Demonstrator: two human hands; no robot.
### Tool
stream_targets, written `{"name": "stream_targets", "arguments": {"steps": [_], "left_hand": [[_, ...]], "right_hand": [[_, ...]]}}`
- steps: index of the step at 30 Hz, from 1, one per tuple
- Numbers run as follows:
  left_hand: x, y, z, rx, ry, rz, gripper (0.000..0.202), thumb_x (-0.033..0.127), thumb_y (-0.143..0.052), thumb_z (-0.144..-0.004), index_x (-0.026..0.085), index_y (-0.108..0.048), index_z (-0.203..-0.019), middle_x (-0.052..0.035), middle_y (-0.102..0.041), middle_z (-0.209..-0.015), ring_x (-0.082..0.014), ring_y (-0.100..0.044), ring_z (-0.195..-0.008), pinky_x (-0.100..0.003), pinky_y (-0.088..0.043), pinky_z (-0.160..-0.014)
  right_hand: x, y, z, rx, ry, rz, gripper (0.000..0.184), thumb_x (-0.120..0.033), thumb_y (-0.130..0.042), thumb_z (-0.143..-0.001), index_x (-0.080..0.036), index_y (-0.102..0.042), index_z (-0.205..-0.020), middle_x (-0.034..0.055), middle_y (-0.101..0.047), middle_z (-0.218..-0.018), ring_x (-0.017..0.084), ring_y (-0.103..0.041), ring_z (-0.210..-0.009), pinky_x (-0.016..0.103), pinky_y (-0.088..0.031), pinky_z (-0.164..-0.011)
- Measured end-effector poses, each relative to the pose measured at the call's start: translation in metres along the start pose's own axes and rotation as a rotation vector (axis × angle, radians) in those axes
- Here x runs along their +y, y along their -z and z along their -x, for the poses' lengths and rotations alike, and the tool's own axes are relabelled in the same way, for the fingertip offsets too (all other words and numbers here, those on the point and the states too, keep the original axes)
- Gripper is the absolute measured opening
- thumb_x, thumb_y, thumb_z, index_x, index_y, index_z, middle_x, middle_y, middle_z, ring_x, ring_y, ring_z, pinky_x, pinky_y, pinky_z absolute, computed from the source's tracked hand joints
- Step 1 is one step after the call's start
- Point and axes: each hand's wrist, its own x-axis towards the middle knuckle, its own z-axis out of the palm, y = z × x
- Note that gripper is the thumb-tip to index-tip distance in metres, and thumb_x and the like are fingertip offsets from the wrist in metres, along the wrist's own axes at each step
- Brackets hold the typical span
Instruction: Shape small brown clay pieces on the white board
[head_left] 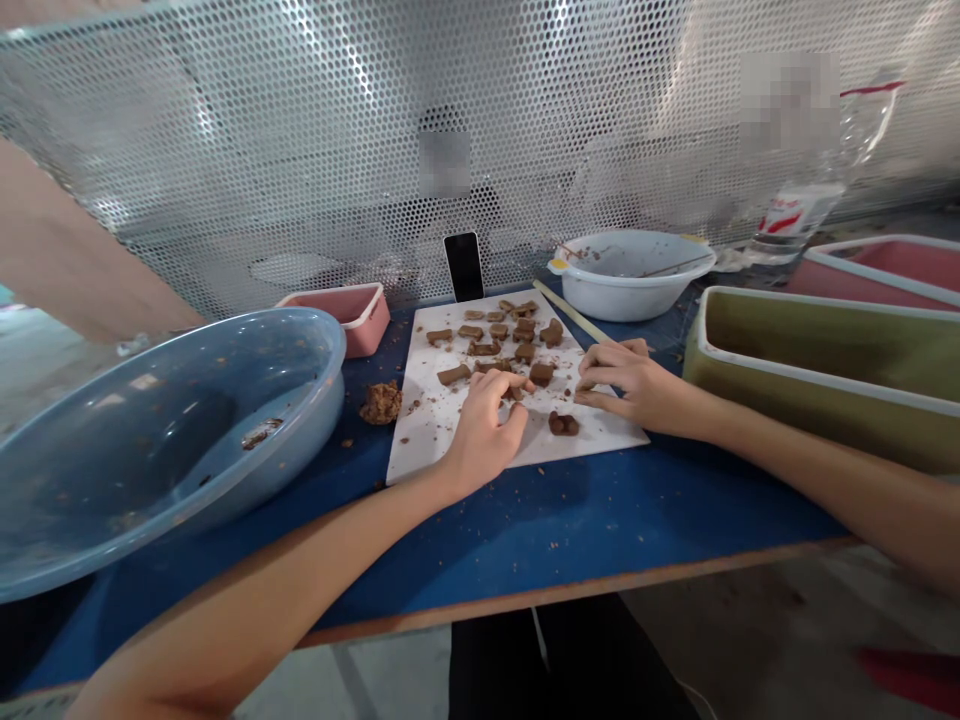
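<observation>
A white board (450,430) lies on the blue table (570,520) with several brown bone-shaped clay pieces (495,335) on it. My left hand (484,425) rests on the board with its fingers curled, pinching a small brown piece (517,385) at its fingertips. Next to it on the right, my right hand (634,385) lies on the board's edge, fingers bent and pressed together by another bit of clay. A small dark brown piece (562,424) sits between the hands.
A big blue basin (150,440) stands at the left, a lump of brown clay (382,402) beside it. Behind are a pink tray (352,310), a phone (463,265), a white bowl (630,275) and a stick (570,312). A green trough (825,370) is at the right.
</observation>
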Motion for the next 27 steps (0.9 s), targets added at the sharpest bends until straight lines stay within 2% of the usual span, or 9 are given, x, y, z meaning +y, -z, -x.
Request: {"name": "stream_targets", "arguments": {"steps": [3,5,10,16,20,27], "left_hand": [[0.0,0.0,0.0,0.002,-0.003,0.008,0.024,0.011,-0.057,-0.096,0.024,-0.07,-0.111,-0.0069,-0.076,-0.116,-0.0296,-0.067,-0.119,-0.05,-0.055,-0.11],[0.0,0.0,0.0,0.003,-0.005,0.011,0.023,0.011,-0.057,-0.096,0.024,-0.07,-0.111,-0.0068,-0.075,-0.115,-0.0294,-0.066,-0.118,-0.049,-0.056,-0.109],[0.0,-0.001,0.0,0.002,-0.008,0.004,0.024,0.01,-0.057,-0.096,0.024,-0.07,-0.11,-0.0066,-0.076,-0.116,-0.0289,-0.067,-0.119,-0.049,-0.055,-0.111],[0.001,0.0,0.0,-0.005,0.009,-0.005,0.024,0.01,-0.056,-0.097,0.024,-0.069,-0.111,-0.0066,-0.075,-0.116,-0.0291,-0.067,-0.119,-0.049,-0.056,-0.11],[0.001,0.001,0.0,-0.009,0.003,-0.016,0.024,0.01,-0.057,-0.097,0.025,-0.069,-0.111,-0.0068,-0.076,-0.116,-0.0292,-0.068,-0.119,-0.049,-0.057,-0.109],[0.003,0.002,-0.001,-0.013,0.024,-0.01,0.021,0.012,-0.058,-0.098,0.025,-0.069,-0.11,-0.0078,-0.076,-0.117,-0.0303,-0.067,-0.12,-0.048,-0.058,-0.105]], "right_hand": [[0.002,-0.003,0.001,0.07,0.0,-0.049,0.031,-0.053,-0.067,-0.114,-0.028,-0.085,-0.107,0.0094,-0.072,-0.108,0.029,-0.069,-0.105,0.048,-0.052,-0.098],[0.002,-0.004,0.001,0.09,-0.002,-0.072,0.031,-0.053,-0.069,-0.113,-0.028,-0.085,-0.108,0.0093,-0.072,-0.108,0.029,-0.069,-0.105,0.048,-0.053,-0.098],[0.001,-0.004,0.001,0.068,-0.026,-0.104,0.039,-0.055,-0.064,-0.115,-0.026,-0.084,-0.099,0.0094,-0.072,-0.105,0.029,-0.07,-0.104,0.05,-0.053,-0.099],[-0.001,-0.003,0.0,0.062,-0.019,-0.119,0.034,-0.056,-0.068,-0.113,-0.027,-0.085,-0.109,0.0095,-0.072,-0.109,0.029,-0.07,-0.107,0.05,-0.054,-0.1],[-0.002,-0.003,0.0,0.049,-0.04,-0.086,0.038,-0.051,-0.061,-0.117,-0.025,-0.084,-0.099,0.0098,-0.073,-0.105,0.028,-0.07,-0.105,0.05,-0.052,-0.099],[-0.008,-0.003,-0.001,0.085,-0.053,-0.1,0.026,-0.05,-0.069,-0.113,-0.028,-0.084,-0.112,0.0099,-0.08,-0.116,0.03,-0.075,-0.112,0.049,-0.052,-0.105]]}}
